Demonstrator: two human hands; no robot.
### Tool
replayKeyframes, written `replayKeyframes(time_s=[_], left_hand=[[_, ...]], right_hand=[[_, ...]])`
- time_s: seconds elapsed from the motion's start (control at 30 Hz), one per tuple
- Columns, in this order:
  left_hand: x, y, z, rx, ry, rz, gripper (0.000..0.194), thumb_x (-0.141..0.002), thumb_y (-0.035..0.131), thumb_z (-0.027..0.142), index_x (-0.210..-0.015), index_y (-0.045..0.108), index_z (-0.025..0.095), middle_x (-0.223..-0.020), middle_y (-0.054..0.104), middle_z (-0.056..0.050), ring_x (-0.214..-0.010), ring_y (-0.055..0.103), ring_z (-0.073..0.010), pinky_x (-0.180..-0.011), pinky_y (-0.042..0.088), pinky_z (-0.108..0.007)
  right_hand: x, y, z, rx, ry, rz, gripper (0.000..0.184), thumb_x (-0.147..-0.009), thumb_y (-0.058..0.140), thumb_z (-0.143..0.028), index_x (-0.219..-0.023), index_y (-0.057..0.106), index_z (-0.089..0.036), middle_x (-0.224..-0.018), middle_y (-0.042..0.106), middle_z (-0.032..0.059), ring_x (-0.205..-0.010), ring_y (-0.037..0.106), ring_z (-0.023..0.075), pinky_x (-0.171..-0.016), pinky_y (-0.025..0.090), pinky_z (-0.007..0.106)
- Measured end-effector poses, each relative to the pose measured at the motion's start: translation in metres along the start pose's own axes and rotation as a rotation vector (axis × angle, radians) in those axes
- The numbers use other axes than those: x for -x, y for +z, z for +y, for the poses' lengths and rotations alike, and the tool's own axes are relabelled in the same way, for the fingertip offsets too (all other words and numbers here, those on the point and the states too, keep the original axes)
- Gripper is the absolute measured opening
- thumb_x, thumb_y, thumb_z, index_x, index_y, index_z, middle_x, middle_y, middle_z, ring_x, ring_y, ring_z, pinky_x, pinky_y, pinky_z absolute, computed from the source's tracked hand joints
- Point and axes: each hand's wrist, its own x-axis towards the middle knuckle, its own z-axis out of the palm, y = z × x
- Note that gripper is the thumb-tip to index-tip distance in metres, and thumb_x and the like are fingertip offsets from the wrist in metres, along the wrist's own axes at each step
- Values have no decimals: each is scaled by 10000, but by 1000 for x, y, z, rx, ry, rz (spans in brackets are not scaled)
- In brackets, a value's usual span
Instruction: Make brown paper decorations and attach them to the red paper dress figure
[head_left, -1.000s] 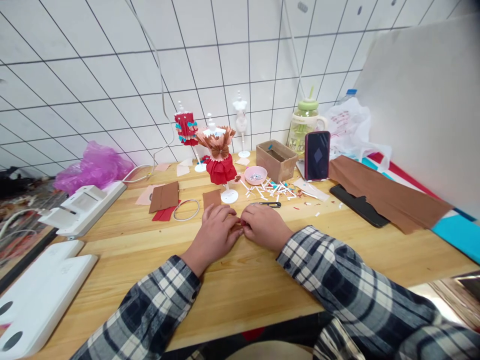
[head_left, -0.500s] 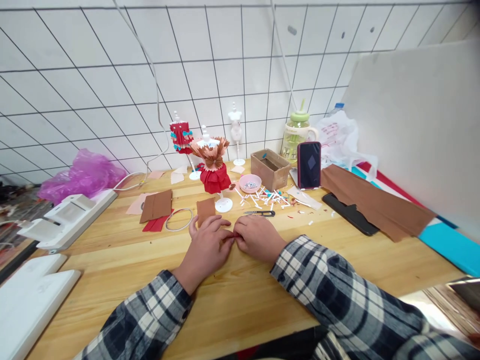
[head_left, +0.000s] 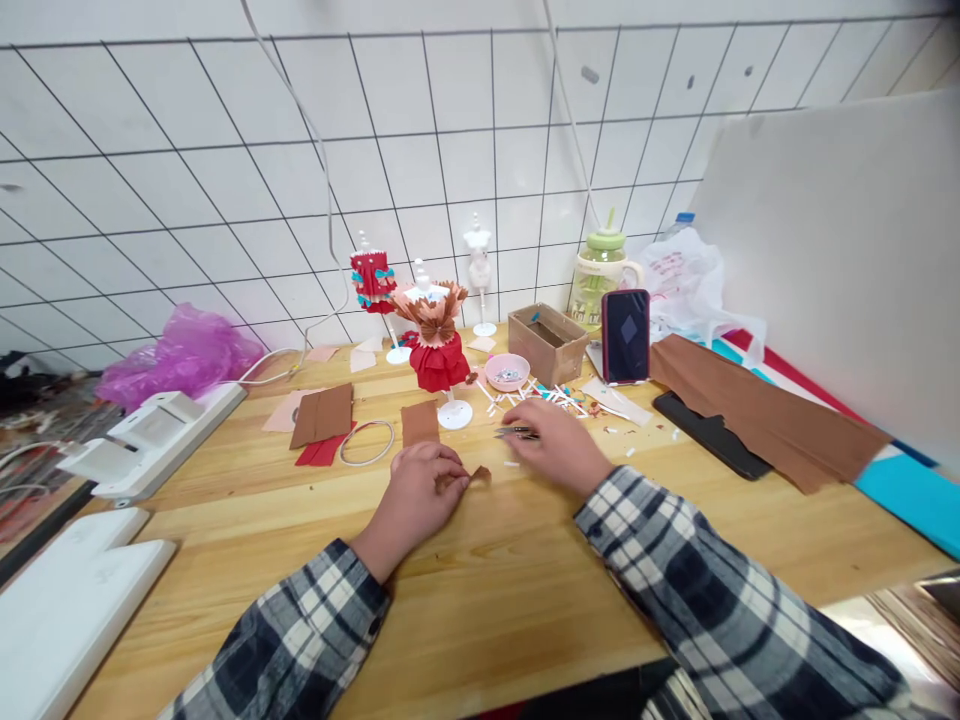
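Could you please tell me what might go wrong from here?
The snips at the right hand point leftward, and a slip might nick the left hand. The small brown piece pinched in the left hand could tear or drop. The pink bowl stands near the right hand and might spill if knocked.

The right hand [head_left: 556, 446] had parted from the left hand [head_left: 421, 492], moving toward two o'clock and closing over the snips [head_left: 516, 432], which had lain untouched; whether they had lifted off the table [head_left: 517, 590] was hard to tell. That parting uncovered a small brown piece [head_left: 482, 475] at three o'clock of the left fingertips.
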Motion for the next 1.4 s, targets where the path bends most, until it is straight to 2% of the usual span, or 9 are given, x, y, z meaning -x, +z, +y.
replayKeyframes(time_s=[0.07,0.2,0.3,0.47,0.7,0.87,1.13,1.3,1.4], left_hand=[[-2,1,-5,73,-39,11,144,-788,606,298,-753,725,226,-914,686,-42,-902,598,-214,-851,441,-387],[-3,2,-7,156,-71,35,144,-775,611,309,-733,713,216,-897,690,-42,-887,609,-207,-848,459,-371],[-2,2,-5,181,-70,35,149,-773,612,316,-727,715,219,-898,696,-42,-886,614,-207,-850,466,-373],[-2,4,-7,191,-69,59,160,-767,621,339,-734,729,225,-959,700,-49,-942,616,-221,-889,466,-394],[-2,4,-5,207,-84,61,167,-767,614,339,-738,726,218,-962,702,-52,-939,624,-219,-898,470,-391],[-3,4,-5,232,-96,62,188,-773,610,358,-757,728,213,-977,705,-57,-956,625,-221,-914,467,-393],[-3,5,-8,290,-122,60,196,-772,612,366,-753,719,203,-984,712,-66,-930,646,-216,-898,482,-373],[-3,6,-11,396,-266,104,248,-758,626,408,-824,726,192,-907,740,-65,-862,670,-227,-820,505,-351],[-2,7,-9,525,-358,129,296,-747,637,442,-846,715,175,-818,750,-64,-788,686,-226,-749,517,-329]], right_hand=[[-3,-9,18,102,113,28,173,-864,559,-324,-945,663,-212,-975,637,61,-959,558,194,-853,394,308],[-3,-9,34,216,148,-144,178,-824,611,-367,-897,693,-226,-932,649,53,-953,562,206,-831,391,303],[-2,-3,32,261,145,-189,177,-814,627,-336,-934,691,-222,-948,656,53,-970,569,205,-819,388,290],[-2,-1,29,293,161,-194,145,-845,577,-269,-877,714,-237,-928,683,44,-919,597,200,-738,385,286],[-4,-4,30,209,340,-203,168,-829,594,-341,-879,743,-282,-853,726,15,-829,622,189,-643,362,275],[-4,-5,28,168,385,-204,167,-817,598,-357,-863,745,-293,-846,728,2,-804,612,180,-641,357,268],[-2,0,23,149,451,-109,183,-838,569,-372,-871,716,-270,-841,716,10,-779,606,189,-624,352,279],[-2,-3,18,166,290,187,212,-893,499,-330,-926,678,-222,-1010,691,58,-981,568,217,-834,375,325],[-2,2,8,-42,220,172,183,-870,522,-305,-902,661,-191,-891,687,58,-877,581,198,-823,393,325]])
